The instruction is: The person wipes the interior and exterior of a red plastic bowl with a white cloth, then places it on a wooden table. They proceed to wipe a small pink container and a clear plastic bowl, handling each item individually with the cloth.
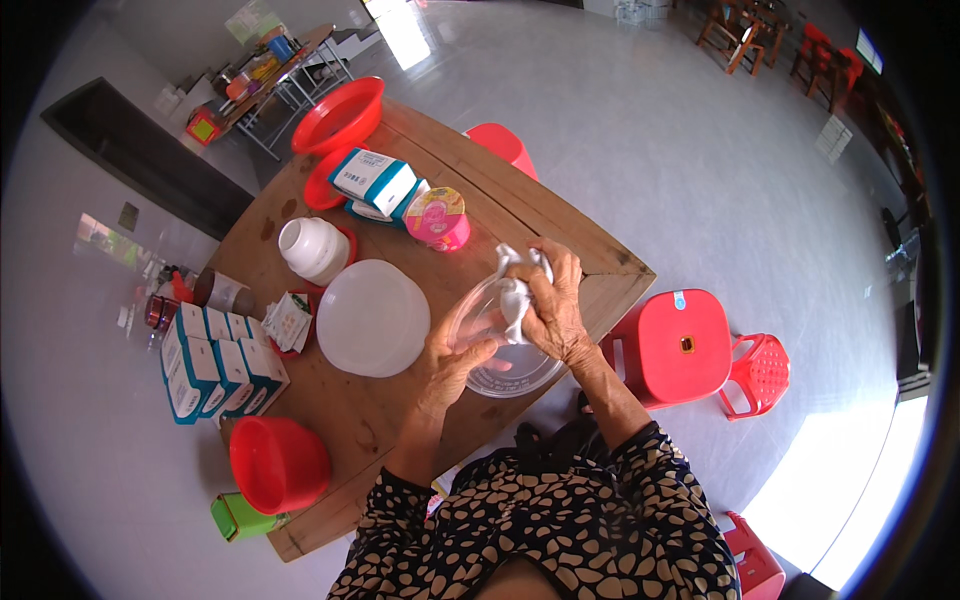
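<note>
My left hand (pixel 447 368) grips a clear round plastic lid (pixel 515 380) by its near left side, thumb over it and fingers showing through from beneath. In my right hand (pixel 556 305) is a bunched white cloth (pixel 515 305), pressed against the lid's upper part. The lid is held above the front right part of the wooden table. Just left of it stands a round, whitish translucent plastic tub or lid (pixel 372 318). A pink tub with a printed top (pixel 438 218) stands beyond my hands.
Blue-and-white boxes (pixel 375 180) stand near red basins (pixel 340 115) at the table's far end. White containers (pixel 315 250), packets (pixel 288 322) and more boxes (pixel 225 365) line the left. A red bucket (pixel 280 465) is at the near left corner. Red stools (pixel 682 345) stand right.
</note>
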Available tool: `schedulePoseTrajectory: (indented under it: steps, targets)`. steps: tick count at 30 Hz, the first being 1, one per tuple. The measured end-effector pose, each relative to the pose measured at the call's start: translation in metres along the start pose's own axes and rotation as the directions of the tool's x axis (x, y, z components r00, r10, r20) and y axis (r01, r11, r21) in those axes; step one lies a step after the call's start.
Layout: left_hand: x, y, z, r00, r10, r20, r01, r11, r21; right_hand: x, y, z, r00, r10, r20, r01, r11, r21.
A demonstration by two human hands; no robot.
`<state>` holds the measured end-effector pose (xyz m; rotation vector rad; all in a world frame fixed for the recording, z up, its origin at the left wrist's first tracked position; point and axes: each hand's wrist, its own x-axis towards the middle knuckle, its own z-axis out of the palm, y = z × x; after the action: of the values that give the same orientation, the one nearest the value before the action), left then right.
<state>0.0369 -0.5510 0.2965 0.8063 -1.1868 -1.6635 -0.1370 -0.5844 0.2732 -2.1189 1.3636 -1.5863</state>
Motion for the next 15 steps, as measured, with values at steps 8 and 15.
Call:
schedulePoseTrajectory:
  steps: [8, 15]
  targets:
    - [-0.013, -0.020, -0.009, 0.987, -0.026, -0.159, 0.014, 0.997, -0.073, -0.053, 0.027, 0.002, 0.953, 0.304, 0.009, -0.303, 0.950, 0.075]
    - [-0.014, -0.027, -0.005, 0.983, -0.042, -0.178, 0.013, 0.987, -0.162, -0.051, 0.019, 0.012, 0.938, 0.271, -0.217, -0.298, 0.949, -0.100]
